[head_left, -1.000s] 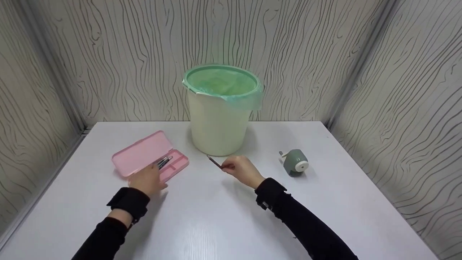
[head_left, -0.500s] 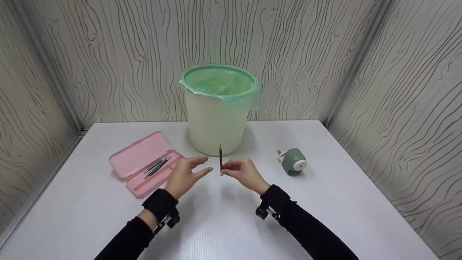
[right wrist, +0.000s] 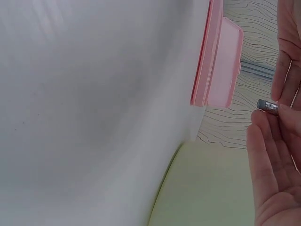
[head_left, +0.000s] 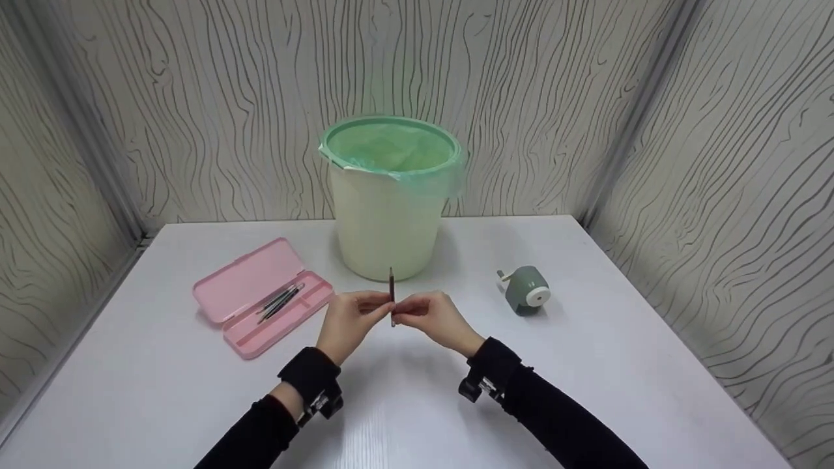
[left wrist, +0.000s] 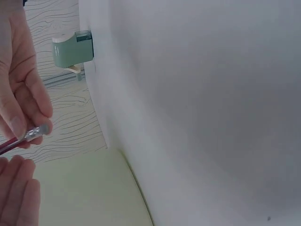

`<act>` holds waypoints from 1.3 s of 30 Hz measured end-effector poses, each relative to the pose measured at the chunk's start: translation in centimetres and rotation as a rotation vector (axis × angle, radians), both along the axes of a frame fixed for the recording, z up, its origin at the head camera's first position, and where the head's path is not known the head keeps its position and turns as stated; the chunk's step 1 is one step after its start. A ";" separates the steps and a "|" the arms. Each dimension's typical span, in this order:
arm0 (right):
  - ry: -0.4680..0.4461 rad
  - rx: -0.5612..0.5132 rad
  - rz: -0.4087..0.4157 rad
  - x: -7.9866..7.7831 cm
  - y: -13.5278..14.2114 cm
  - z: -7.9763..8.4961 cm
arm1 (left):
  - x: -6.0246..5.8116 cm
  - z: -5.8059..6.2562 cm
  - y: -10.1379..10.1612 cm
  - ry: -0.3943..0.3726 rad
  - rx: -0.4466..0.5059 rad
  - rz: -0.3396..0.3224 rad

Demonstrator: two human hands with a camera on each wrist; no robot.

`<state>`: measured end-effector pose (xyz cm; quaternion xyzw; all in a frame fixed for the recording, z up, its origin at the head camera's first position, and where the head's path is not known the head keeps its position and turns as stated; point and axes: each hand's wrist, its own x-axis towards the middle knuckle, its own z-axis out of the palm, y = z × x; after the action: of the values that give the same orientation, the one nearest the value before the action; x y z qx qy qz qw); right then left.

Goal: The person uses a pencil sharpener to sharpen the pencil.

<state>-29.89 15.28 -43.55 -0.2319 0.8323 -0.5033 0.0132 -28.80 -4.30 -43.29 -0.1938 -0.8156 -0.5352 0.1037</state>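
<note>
A dark reddish pencil [head_left: 391,284] stands upright between both hands, point up. My right hand [head_left: 438,320] pinches its lower end between thumb and fingers; the metal band and grey eraser [right wrist: 266,106] stick out below in the right wrist view. From the other side, my left hand [head_left: 350,321] brings thumb and fingertips together on the pencil just above the eraser end. Some of the left fingertips are hidden behind the pencil and the right hand. An open pink pencil case [head_left: 264,296] lies to the left, with several pens or pencils [head_left: 280,301] in its tray.
A cream bin [head_left: 384,228] with a green rim and a green liner stands at the back middle, behind the hands. A grey-green crank pencil sharpener [head_left: 526,290] sits on the right of the white table [head_left: 586,391]. Wood-grain patterned panels [head_left: 260,98] enclose the back and sides.
My left hand has left the pencil case, come right with fingers spread and closed on the pencil. In my right hand the pencil has turned from slanting to upright.
</note>
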 end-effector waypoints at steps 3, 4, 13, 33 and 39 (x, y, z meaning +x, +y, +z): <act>0.010 0.011 0.003 0.1 -0.2 0.1 | 0.0 0.1 0.1 0.008 0.004 0.008; 0.011 0.012 0.001 0.1 -0.2 0.1 | -0.1 0.2 0.1 0.010 0.003 0.010; 0.040 0.065 0.015 -0.1 0.0 -0.1 | 0.0 0.1 0.1 0.049 -0.030 0.004; 0.452 0.331 -0.065 0.1 1.9 1.6 | -0.4 1.4 -0.5 0.433 -0.755 0.095; 0.686 0.515 -0.015 0.7 1.6 1.9 | -0.2 0.8 -0.2 0.511 -0.845 0.078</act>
<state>-29.24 16.90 -41.61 -0.3692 0.8885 -0.1728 -0.2106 -29.01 -4.53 -42.48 -0.3131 -0.9165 -0.0890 0.2327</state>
